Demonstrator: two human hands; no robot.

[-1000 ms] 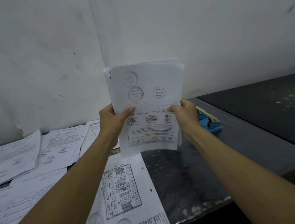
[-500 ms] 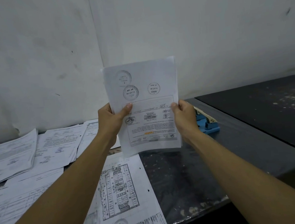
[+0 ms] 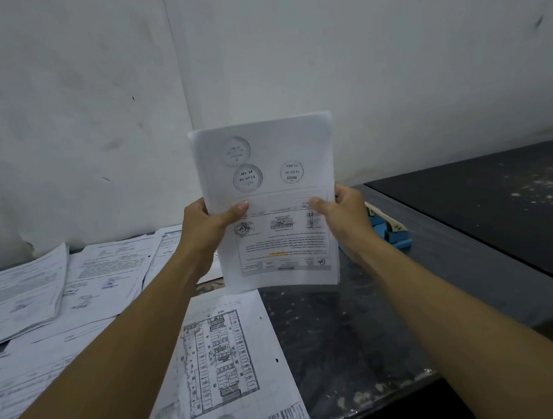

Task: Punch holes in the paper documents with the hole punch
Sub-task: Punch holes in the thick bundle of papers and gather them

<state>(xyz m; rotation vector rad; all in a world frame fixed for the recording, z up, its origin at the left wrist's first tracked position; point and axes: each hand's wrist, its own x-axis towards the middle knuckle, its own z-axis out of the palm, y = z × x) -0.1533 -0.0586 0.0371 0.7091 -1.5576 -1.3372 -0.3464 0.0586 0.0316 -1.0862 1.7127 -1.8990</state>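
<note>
Sheets (image 3: 269,206) stand upright above the table (image 3: 351,331), left hand (image 3: 206,229) and right hand (image 3: 346,216) pinching their side edges; uneven edges could misplace holes at the punch (image 3: 389,232), far right.

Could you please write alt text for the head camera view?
Both hands, left hand and right hand, hold a sheaf of stamped papers upright above a dark table. A blue hole punch sits behind the right hand; more documents lie at left.
</note>
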